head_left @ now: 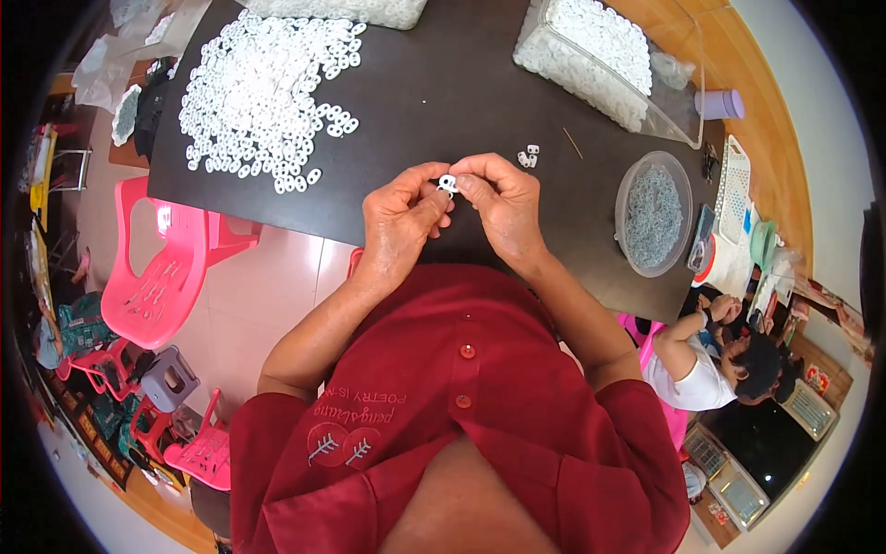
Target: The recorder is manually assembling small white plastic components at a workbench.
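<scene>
And here it is at the centre: the grip is closed from both sides, left hand (397, 217) and right hand (508, 208) pinching one small white piece (448, 183) between thumbs and fingers, just in front of the red shirt (415, 342). It looks like moulded plastic, so I'd call it very light, stiff, perhaps a little slick, and hard to break. The outer edges look like the place to hold it, thumb against finger; so small a part could easily flick away.

Moving out, we're over a dark, smooth bench (425, 74). Near the right hand lies a little cluster of white pieces (528, 156), with a thin brown stick (573, 143) beyond. Further right, a clear round tub (655, 268) holds grey bits, too fine to make out. Far left, a big spread of white ovals (258, 83)!

Out in the room: a pink chair (157, 286) on pale tiles (268, 295), and rightward, a person in white (688, 365).
</scene>
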The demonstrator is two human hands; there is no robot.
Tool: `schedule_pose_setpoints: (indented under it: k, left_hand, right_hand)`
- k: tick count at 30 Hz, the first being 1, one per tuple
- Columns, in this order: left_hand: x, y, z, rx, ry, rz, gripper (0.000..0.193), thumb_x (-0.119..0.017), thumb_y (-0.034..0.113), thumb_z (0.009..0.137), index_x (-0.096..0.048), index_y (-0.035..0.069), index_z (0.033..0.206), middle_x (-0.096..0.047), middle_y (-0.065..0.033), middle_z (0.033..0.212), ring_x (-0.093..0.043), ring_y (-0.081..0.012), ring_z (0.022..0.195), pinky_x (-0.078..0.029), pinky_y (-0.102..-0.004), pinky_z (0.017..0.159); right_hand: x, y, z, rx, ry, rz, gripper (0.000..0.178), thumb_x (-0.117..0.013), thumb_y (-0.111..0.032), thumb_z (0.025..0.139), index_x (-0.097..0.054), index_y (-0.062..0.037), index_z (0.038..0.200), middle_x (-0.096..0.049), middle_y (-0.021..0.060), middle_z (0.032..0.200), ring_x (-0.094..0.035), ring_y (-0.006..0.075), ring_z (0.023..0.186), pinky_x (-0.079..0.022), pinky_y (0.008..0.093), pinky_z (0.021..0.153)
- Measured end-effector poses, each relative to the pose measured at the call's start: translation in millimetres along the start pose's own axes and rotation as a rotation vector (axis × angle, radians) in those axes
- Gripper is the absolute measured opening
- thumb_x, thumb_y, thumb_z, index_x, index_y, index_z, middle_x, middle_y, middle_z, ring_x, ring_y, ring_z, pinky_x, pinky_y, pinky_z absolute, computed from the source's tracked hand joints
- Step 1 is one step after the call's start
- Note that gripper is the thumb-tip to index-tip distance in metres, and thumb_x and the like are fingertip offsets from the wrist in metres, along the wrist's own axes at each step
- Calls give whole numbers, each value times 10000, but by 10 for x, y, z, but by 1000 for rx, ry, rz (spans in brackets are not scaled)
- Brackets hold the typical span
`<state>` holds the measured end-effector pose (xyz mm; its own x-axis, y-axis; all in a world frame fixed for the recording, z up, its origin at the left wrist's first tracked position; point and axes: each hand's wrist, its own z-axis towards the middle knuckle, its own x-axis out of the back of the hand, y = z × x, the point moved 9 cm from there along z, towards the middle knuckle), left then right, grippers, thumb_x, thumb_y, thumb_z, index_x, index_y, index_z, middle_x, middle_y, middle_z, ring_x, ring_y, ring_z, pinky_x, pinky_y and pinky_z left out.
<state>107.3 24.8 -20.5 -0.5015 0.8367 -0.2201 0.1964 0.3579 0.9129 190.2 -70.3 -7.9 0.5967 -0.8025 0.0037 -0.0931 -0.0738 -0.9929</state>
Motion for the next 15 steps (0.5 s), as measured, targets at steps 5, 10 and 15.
schedule_pose_setpoints:
  k: [5,10,15]
  left_hand:
    - [-4,-20,7,-2,-11,-35,195,-531,0,855,-600,-17,1036,-577,-22,707,-532,-55,587,-438,-181,491]
    - [0,-50,4,22,2,-68,192,-529,-6,852,-596,-25,1031,-581,-29,710,-538,-62,584,-442,-184,486]
    - [2,-51,-2,29,-4,-112,201,-522,-20,846,-583,-38,1037,-593,-46,720,-547,-76,579,-450,-190,481]
  right_hand:
    - [-8,-24,-3,-2,-31,-99,106,-531,67,829,-613,35,887,-616,39,801,-558,79,720,-458,210,657]
    - [5,10,-10,12,-30,-103,106,-534,70,828,-615,37,888,-620,41,819,-560,77,739,-463,216,676]
    - [-28,-55,-31,109,-82,-209,134,-534,78,826,-612,34,926,-601,47,856,-575,99,761,-469,223,696]
